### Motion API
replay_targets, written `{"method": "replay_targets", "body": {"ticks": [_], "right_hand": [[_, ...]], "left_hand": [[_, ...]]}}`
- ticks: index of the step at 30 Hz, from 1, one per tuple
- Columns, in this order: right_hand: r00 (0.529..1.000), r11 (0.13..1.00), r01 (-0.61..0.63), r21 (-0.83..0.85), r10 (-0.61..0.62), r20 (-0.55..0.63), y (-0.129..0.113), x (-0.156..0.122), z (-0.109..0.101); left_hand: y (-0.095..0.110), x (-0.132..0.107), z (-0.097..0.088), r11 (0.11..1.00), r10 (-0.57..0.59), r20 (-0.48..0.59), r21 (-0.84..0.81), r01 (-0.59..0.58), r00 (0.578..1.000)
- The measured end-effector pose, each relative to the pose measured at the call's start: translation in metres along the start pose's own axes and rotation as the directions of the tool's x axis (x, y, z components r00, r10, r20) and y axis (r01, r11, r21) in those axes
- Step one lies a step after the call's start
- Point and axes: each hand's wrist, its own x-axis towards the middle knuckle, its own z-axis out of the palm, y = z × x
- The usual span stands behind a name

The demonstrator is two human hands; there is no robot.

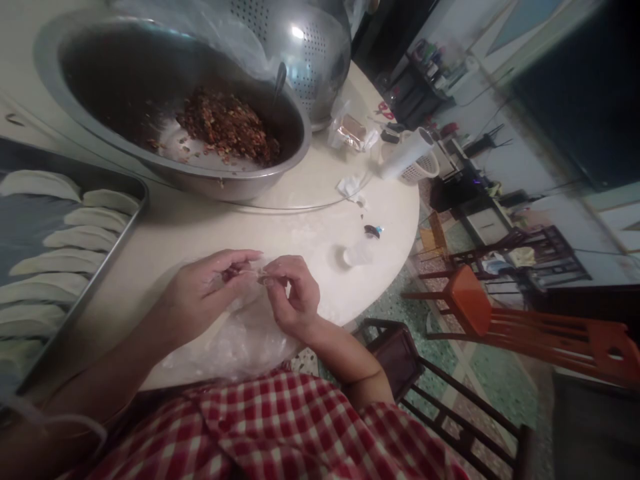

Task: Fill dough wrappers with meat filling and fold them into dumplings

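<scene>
My left hand (200, 293) and my right hand (294, 293) meet over the near part of the table, fingertips almost touching. Between them is a small pale, crumbly-looking bit (261, 275), too small to name. The right thumb and fingers curl into a pinch at it. The left fingers are bent with the thumb alongside, and what lies inside them is mostly hidden. A clear plastic sheet (230, 347) lies crumpled under both hands. Beyond them stands a large metal bowl (225, 183) with dark brown chopped filling (225, 127) and a spoon handle (280, 80).
At left, a metal tray (133, 217) holds several pale half-moon dumplings (60, 261). A perforated metal colander (320, 53) stands behind the bowl. Toward the right edge are a small clear cup (357, 253), a plastic roll (407, 153), a white basket (423, 168) and a wrapped package (351, 132). Chairs (467, 300) stand beyond.
</scene>
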Motion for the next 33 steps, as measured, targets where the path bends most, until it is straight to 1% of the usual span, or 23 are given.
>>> {"method": "replay_targets", "body": {"ticks": [3,5,7,9,11,13,15,16,17,21,24,29,33], "right_hand": [[1.000,1.000,0.023,0.001,-0.023,-0.002,0.000,0.001,0.000],[1.000,1.000,0.030,-0.007,-0.030,0.002,0.000,0.001,0.000],[1.000,0.999,0.026,-0.028,-0.026,0.009,0.000,0.000,0.000],[1.000,0.999,0.016,-0.040,-0.016,0.016,0.000,-0.001,0.000],[1.000,1.000,-0.001,-0.030,0.001,0.024,-0.001,-0.001,0.001],[0.999,1.000,-0.025,-0.007,0.026,0.039,-0.002,-0.001,0.000],[0.998,0.999,-0.035,0.016,0.034,0.049,-0.002,-0.001,0.000],[0.998,0.999,-0.032,0.024,0.031,0.053,-0.002,-0.001,0.000],[0.998,0.999,-0.026,0.026,0.025,0.052,-0.002,-0.001,0.000],[0.999,1.000,-0.024,0.001,0.024,0.031,0.003,-0.001,0.000],[0.999,0.999,-0.036,0.016,0.036,0.024,0.005,-0.001,0.000],[0.999,0.999,-0.043,0.030,0.042,0.021,0.004,-0.002,0.000],[0.999,0.999,-0.042,0.029,0.041,0.030,0.001,-0.002,0.001]], "left_hand": [[0.002,0.002,-0.001,0.994,0.103,0.022,0.037,-0.103,0.994],[0.004,0.003,-0.001,0.980,0.188,-0.007,0.066,-0.187,0.982],[0.006,0.004,0.000,0.957,0.278,-0.049,0.099,-0.272,0.959],[0.007,0.004,0.001,0.920,0.375,-0.087,0.154,-0.360,0.923],[0.007,0.004,0.002,0.870,0.468,-0.120,0.233,-0.434,0.875],[0.006,0.004,0.004,0.817,0.542,-0.148,0.321,-0.479,0.827],[0.005,0.004,0.007,0.774,0.591,-0.158,0.388,-0.501,0.791],[0.004,0.004,0.008,0.760,0.603,-0.158,0.412,-0.503,0.782],[0.004,0.003,0.008,0.754,0.605,-0.156,0.428,-0.499,0.781],[0.003,0.000,0.009,0.761,0.583,-0.123,0.429,-0.487,0.803],[0.002,-0.002,0.006,0.753,0.594,-0.106,0.424,-0.504,0.798],[0.000,-0.002,0.005,0.729,0.617,-0.115,0.454,-0.511,0.778],[0.001,-0.003,0.007,0.733,0.600,-0.140,0.489,-0.472,0.788]]}}
